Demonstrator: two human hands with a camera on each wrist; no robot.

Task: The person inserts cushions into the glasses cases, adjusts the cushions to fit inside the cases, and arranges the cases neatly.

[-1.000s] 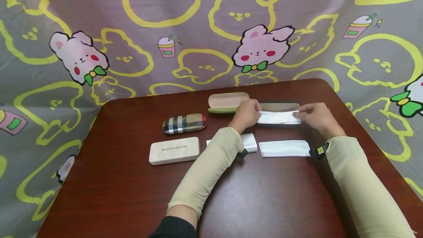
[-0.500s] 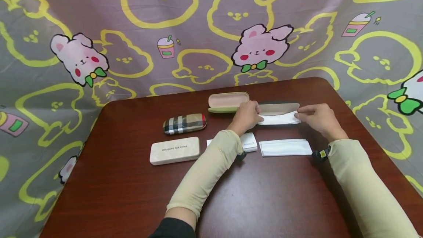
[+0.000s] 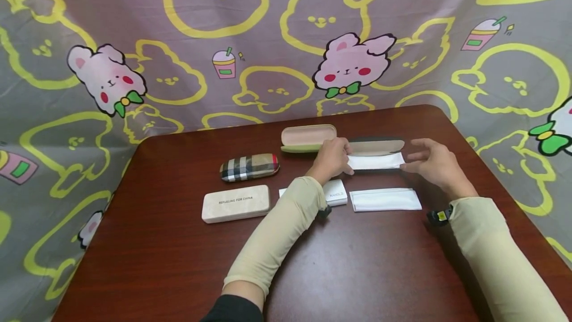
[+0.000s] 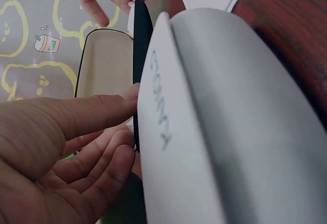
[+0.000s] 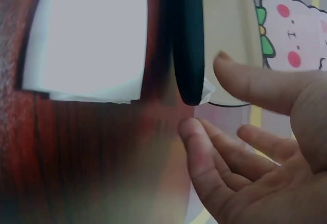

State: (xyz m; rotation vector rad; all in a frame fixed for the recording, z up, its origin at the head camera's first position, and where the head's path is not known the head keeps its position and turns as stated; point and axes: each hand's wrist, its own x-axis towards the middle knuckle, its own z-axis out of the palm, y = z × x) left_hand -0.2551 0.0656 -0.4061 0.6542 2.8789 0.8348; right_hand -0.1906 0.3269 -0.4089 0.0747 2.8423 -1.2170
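Note:
A dark glasses case (image 3: 375, 147) lies open toward the back right, its beige-lined lid raised. Inside its base is a folded white cloth (image 3: 377, 161). My left hand (image 3: 331, 158) holds the case's left end; in the left wrist view, the thumb lies on the dark rim (image 4: 140, 45) and the curled fingers are at the end. At the right end is my right hand (image 3: 433, 163), with thumb and fingers spread and holding nothing. In the right wrist view, a small cloth corner (image 5: 206, 92) sticks out at the end of the dark case (image 5: 189, 40).
Behind the left hand stands an open yellow-green glasses case (image 3: 308, 137). A plaid case (image 3: 249, 167), a cream case (image 3: 236, 204) and a white lettered case (image 3: 337, 194) lie to the left and front. Another folded white cloth (image 3: 385, 200) lies in front on the table (image 3: 339, 272).
My right hand has let go of the cloth's right end and moved slightly right, its fingers spreading. The cloth has settled lower into the dark case. My left hand stays at the left end.

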